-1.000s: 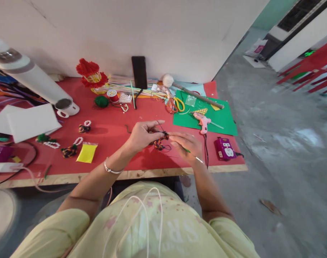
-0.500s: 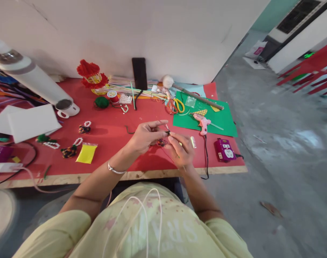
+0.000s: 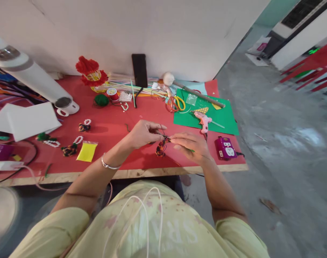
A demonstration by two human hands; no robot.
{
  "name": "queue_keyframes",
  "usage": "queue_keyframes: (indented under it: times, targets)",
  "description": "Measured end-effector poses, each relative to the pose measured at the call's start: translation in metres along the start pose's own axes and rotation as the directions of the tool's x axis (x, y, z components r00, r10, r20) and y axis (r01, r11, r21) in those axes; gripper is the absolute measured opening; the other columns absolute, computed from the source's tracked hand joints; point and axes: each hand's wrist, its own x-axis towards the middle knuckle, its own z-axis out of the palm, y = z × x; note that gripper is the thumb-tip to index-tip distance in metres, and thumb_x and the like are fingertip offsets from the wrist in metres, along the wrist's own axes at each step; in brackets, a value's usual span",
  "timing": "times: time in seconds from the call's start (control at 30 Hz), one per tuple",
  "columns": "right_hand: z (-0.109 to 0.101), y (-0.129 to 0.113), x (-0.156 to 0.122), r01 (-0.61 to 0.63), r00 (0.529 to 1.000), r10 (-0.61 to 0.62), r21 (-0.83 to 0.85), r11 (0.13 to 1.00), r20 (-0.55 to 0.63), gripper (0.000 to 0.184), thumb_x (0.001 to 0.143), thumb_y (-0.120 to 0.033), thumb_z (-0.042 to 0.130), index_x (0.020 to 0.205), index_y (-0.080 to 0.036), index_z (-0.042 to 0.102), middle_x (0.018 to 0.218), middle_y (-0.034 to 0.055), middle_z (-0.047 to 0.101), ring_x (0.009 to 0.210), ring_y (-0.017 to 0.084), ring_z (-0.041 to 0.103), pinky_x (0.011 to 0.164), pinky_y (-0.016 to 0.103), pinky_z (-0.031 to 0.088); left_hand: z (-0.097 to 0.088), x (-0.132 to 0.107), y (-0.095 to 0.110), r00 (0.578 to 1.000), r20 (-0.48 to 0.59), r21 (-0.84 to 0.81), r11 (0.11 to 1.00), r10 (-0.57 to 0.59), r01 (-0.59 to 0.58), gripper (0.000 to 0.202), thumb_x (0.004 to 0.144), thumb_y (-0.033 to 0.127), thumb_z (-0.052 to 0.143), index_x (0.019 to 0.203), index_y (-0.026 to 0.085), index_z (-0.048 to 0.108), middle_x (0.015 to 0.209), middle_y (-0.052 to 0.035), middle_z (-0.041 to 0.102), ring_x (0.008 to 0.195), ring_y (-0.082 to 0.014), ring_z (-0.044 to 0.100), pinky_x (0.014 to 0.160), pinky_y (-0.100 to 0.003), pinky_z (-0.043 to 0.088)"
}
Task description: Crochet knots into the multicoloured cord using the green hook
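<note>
My left hand (image 3: 146,134) is closed in a pinch over the middle of the red table, at the top of a small dark piece of orange, red and black yarn (image 3: 160,147). The yarn piece dangles between my two hands. From the right, my right hand (image 3: 192,145) pinches the same piece near its upper end, and a bit of something green shows under its fingers. A thin dark strand sticks up by my left fingertips. Exactly how the fingers grip the strand is too small to make out.
A pink glue gun (image 3: 203,122) lies on a green sheet (image 3: 222,125), near yellow-handled scissors (image 3: 180,103) and a purple power socket (image 3: 225,148). Leftward are beaded yarn pieces (image 3: 69,149), a yellow packet (image 3: 87,151) and a white mug (image 3: 66,106). A phone (image 3: 140,70) leans on the wall.
My right hand has shifted right and turned flatter. The yarn piece now hangs more visibly between my hands. My left hand has moved slightly left.
</note>
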Motion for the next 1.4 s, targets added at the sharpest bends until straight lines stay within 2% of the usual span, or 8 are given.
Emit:
queue_keyframes:
  times: [0.27, 0.4, 0.5, 0.53, 0.77, 1.07, 1.23, 1.4]
  targets:
    - [-0.016, -0.012, 0.001, -0.186, 0.983, 0.181, 0.202, 0.962, 0.043, 0.028, 0.100, -0.018, 0.065, 0.123, -0.029, 0.078, 0.117, 0.0049, 0.085, 0.111, 0.019, 0.081, 0.099, 0.031, 0.066, -0.001, 0.001, 0.006, 1.000, 0.016, 0.012, 1.000, 0.020, -0.021, 0.047, 0.066, 0.023, 0.087, 0.110, 0.007, 0.084, 0.075, -0.0074, 0.079, 0.061, -0.0132, 0.066, 0.059, -0.024, 0.051]
    - [-0.014, -0.005, -0.003, -0.341, 0.937, 0.336, 0.454, 0.823, 0.096, 0.023, 0.102, -0.028, 0.064, 0.117, -0.029, 0.080, 0.115, 0.0049, 0.085, 0.104, 0.020, 0.082, 0.092, 0.034, 0.069, -0.001, 0.000, 0.008, 0.998, 0.058, -0.073, 0.997, 0.027, -0.023, 0.039, 0.064, 0.019, 0.089, 0.102, 0.011, 0.086, 0.075, -0.0064, 0.078, 0.060, -0.0108, 0.063, 0.056, -0.022, 0.048]
    - [0.003, 0.006, -0.009, -0.303, 0.918, 0.396, 0.672, 0.676, 0.016, 0.024, 0.102, -0.043, 0.063, 0.109, -0.029, 0.081, 0.112, 0.0060, 0.085, 0.094, 0.022, 0.083, 0.083, 0.040, 0.070, 0.004, 0.001, 0.006, 0.994, 0.107, -0.200, 0.980, 0.025, -0.003, 0.042, 0.067, 0.022, 0.090, 0.108, 0.012, 0.085, 0.074, -0.0055, 0.077, 0.052, -0.0082, 0.055, 0.049, -0.021, 0.041]
    - [0.011, 0.009, -0.011, -0.279, 0.908, 0.417, 0.682, 0.676, -0.042, 0.026, 0.101, -0.047, 0.064, 0.105, -0.028, 0.081, 0.108, 0.0061, 0.084, 0.096, 0.022, 0.082, 0.082, 0.040, 0.070, 0.006, 0.002, 0.004, 0.994, 0.104, -0.239, 0.971, 0.028, -0.003, 0.044, 0.068, 0.022, 0.090, 0.111, 0.013, 0.085, 0.074, -0.0054, 0.076, 0.050, -0.0076, 0.053, 0.047, -0.021, 0.039]
    - [0.043, -0.004, -0.008, -0.248, 0.870, 0.356, 0.321, 0.914, -0.341, 0.018, 0.088, -0.027, 0.082, 0.106, -0.031, 0.080, 0.100, 0.0028, 0.083, 0.094, 0.019, 0.079, 0.085, 0.035, 0.066, 0.006, 0.001, 0.001, 0.997, 0.062, -0.357, 0.934, 0.039, -0.015, 0.046, 0.068, 0.018, 0.092, 0.113, 0.014, 0.084, 0.075, -0.0047, 0.075, 0.054, -0.0083, 0.057, 0.049, -0.021, 0.041]
    - [0.047, -0.010, 0.000, -0.194, 0.869, 0.292, 0.267, 0.944, -0.400, 0.022, 0.090, -0.019, 0.077, 0.106, -0.033, 0.082, 0.102, 0.0016, 0.084, 0.093, 0.019, 0.080, 0.083, 0.035, 0.068, 0.006, 0.003, 0.002, 0.998, 0.029, -0.430, 0.902, 0.062, -0.043, 0.047, 0.059, 0.023, 0.101, 0.103, 0.014, 0.085, 0.073, -0.0043, 0.077, 0.060, -0.0112, 0.065, 0.058, -0.022, 0.053]
    - [0.053, -0.010, 0.000, -0.190, 0.827, 0.308, 0.281, 0.941, -0.470, 0.022, 0.090, -0.020, 0.078, 0.106, -0.035, 0.082, 0.097, 0.0004, 0.083, 0.088, 0.018, 0.080, 0.077, 0.034, 0.068, 0.010, 0.007, -0.010, 0.996, 0.080, -0.483, 0.876, 0.035, 0.008, 0.052, 0.059, 0.028, 0.102, 0.107, 0.014, 0.086, 0.060, 0.0005, 0.067, 0.043, -0.0033, 0.043, 0.041, -0.018, 0.030]
    - [0.066, -0.010, -0.003, -0.210, 0.809, 0.195, 0.039, 0.977, -0.554, 0.026, 0.092, -0.016, 0.075, 0.112, -0.033, 0.081, 0.103, 0.0034, 0.083, 0.090, 0.019, 0.079, 0.079, 0.036, 0.069, 0.023, 0.008, -0.017, 0.981, -0.150, -0.428, 0.887, 0.119, -0.173, 0.050, 0.060, 0.029, 0.101, 0.106, 0.015, 0.086, 0.070, -0.0017, 0.074, 0.055, -0.0075, 0.058, 0.055, -0.021, 0.048]
